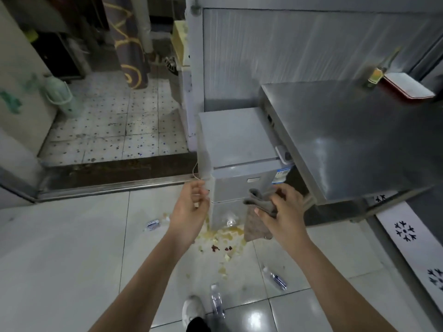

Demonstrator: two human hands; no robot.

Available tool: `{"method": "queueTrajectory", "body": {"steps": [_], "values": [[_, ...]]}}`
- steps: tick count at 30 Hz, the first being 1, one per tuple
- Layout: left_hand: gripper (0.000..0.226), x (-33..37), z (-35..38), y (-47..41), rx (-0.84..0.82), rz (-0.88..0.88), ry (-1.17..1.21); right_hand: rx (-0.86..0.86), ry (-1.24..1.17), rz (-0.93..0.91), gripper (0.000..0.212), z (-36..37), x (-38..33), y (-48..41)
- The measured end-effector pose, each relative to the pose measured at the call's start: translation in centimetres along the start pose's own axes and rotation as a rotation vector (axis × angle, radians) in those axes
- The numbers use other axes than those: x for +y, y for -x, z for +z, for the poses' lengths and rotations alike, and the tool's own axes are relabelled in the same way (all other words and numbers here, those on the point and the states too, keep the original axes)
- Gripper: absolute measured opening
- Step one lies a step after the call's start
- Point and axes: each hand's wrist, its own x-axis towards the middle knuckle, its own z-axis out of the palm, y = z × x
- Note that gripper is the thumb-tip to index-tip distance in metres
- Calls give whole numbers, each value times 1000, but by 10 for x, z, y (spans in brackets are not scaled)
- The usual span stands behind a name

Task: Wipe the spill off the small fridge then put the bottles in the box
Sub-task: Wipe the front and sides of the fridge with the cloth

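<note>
Small fridge (237, 140) stands on the floor against the left edge of the steel counter (347, 140). Right hand (285, 212) grips a grey cloth (257, 212) in front of the fridge door. Left hand (191, 207) is at the fridge's front left corner, fingers loosely curled and holding nothing. Yellowish spill (225, 236) is on the tiles at the fridge's base. Bottles lie left (152, 225), right (275, 279) and near the shoe (217, 300).
</note>
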Motion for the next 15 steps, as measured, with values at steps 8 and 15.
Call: {"method": "queueTrajectory", "body": {"steps": [8,15], "values": [[30,-63,18,-41,-68,-92,-60,-88,-236,110,25,55,11,-36],[29,-127,71,-85,1,-81,-83,-113,-588,201,19,132,61,-77]]}}
